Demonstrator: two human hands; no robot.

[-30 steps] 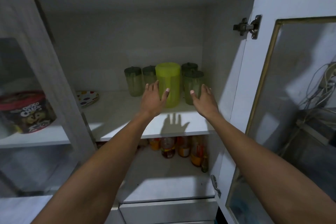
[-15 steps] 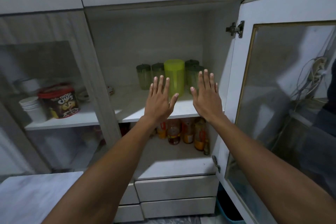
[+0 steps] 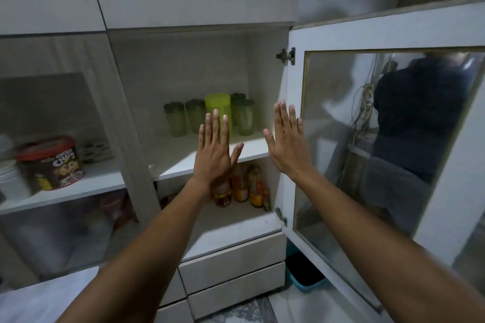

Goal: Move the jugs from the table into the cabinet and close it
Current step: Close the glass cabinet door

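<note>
Your left hand [image 3: 214,155] and right hand [image 3: 284,143] are both raised at the centre of the frame, palms forward, fingers [image 3: 215,123] stretched flat and spread, holding nothing. They hang in front of the open cabinet [image 3: 183,65], apart from each other and clear of the shelf edge [image 3: 173,174]. The bright green jug [image 3: 217,107] stands upright toward the back of the upper shelf, with four darker lidded jugs [image 3: 174,119] flanking it closely (two left of it, two right). The front of that shelf is bare. At the right of the frame the glass door [image 3: 380,144] is swung wide open, its hinge [image 3: 286,55] at the upper corner; your right hand's little finger sits just beside the door's frame. Bottles [image 3: 240,186] crowd the lower shelf.
</note>
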